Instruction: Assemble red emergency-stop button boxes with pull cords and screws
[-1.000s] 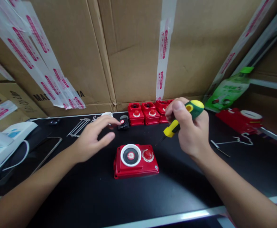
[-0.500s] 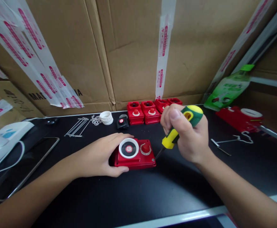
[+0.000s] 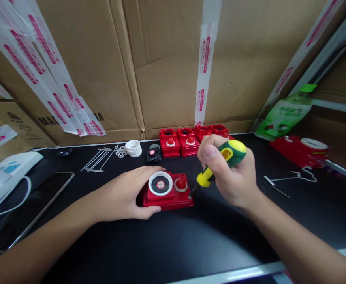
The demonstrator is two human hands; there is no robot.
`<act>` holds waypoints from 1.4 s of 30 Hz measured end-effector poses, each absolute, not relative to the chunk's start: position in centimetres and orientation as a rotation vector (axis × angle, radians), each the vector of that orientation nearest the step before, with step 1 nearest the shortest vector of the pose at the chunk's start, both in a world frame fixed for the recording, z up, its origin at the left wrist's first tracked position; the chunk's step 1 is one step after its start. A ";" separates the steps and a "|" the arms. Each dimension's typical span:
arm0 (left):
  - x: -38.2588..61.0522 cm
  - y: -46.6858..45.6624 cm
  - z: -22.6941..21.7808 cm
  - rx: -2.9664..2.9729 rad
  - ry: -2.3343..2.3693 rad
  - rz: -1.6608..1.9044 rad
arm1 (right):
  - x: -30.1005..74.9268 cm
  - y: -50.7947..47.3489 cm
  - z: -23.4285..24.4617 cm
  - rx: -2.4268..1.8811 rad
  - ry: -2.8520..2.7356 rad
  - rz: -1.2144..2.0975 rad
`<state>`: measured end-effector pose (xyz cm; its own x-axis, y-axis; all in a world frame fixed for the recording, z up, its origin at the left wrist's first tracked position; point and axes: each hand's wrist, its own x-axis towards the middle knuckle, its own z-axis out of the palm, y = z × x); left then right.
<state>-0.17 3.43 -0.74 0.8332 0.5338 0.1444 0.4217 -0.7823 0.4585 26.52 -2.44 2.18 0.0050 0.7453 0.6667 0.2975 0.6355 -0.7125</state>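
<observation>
A red box [image 3: 175,202] with a white ring around a black disc [image 3: 160,184] and a red button [image 3: 181,183] lies on the black table in front of me. My left hand [image 3: 131,193] grips its left end, thumb along the near side and fingers over the back. In my right hand [image 3: 230,173] is a screwdriver [image 3: 213,169] with a yellow and green handle, tilted down to the left. Its tip is at the screw on the box's near right corner.
Several similar red boxes [image 3: 170,142] stand against the cardboard at the back. White rings [image 3: 133,148], a black part [image 3: 153,154] and metal rods [image 3: 97,159] lie to their left. On the right are a green bottle [image 3: 287,112], another red unit [image 3: 300,152] and a metal T-shaped piece [image 3: 275,184].
My right hand has shifted slightly left with the screwdriver, and its tip has come from the box's right edge onto the corner screw. The left hand keeps its hold.
</observation>
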 end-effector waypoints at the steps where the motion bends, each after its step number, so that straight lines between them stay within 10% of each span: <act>1: -0.1 3.4 -0.7 2.596 0.709 0.376 | 26.6 -2.4 2.1 -0.888 -1.583 0.438; 42: -0.1 3.3 -0.3 2.513 0.788 0.373 | 27.0 -2.3 2.4 -0.949 -1.646 0.302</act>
<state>-0.09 3.32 -0.32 0.7974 0.5928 0.1127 0.4628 -0.7207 0.5161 26.98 -2.33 2.39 -0.0188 0.7154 0.6984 0.4206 0.6394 -0.6436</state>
